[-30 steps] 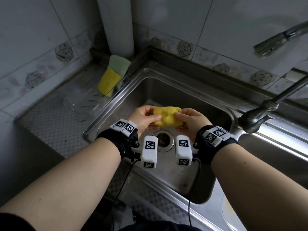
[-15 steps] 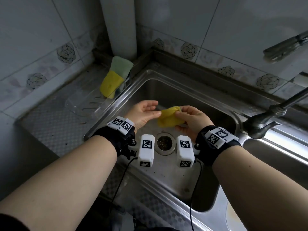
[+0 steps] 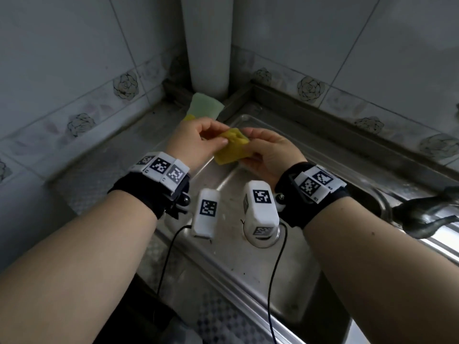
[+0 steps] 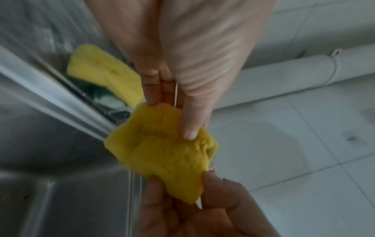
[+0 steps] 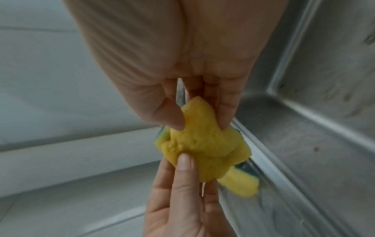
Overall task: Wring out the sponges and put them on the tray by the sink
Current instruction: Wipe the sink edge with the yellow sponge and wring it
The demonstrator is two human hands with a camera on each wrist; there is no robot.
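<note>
A crumpled yellow sponge (image 3: 232, 150) hangs between both hands over the sink's left rim, near the back corner. My left hand (image 3: 218, 138) pinches its left edge, thumb on top (image 4: 188, 128). My right hand (image 3: 248, 148) pinches the opposite end between thumb and fingers (image 5: 223, 115). Just behind the hands a pale green sponge (image 3: 205, 108) and another yellow sponge (image 4: 105, 73) lean together by the sink edge. The left hand hides most of that yellow one in the head view. The clear tray under them is too blurred to make out.
The steel sink basin (image 3: 248, 247) lies below the wrists, with its drain hidden behind the right wrist camera. A dark faucet (image 3: 422, 219) juts in at the right. A white pipe (image 3: 208, 45) stands in the tiled corner. Patterned steel counter (image 3: 99, 175) runs along the left.
Both hands carried the yellow sponge from over the drain up and left to the sink's left rim. The left hand, which had let go half a second ago, pinches the sponge again.
</note>
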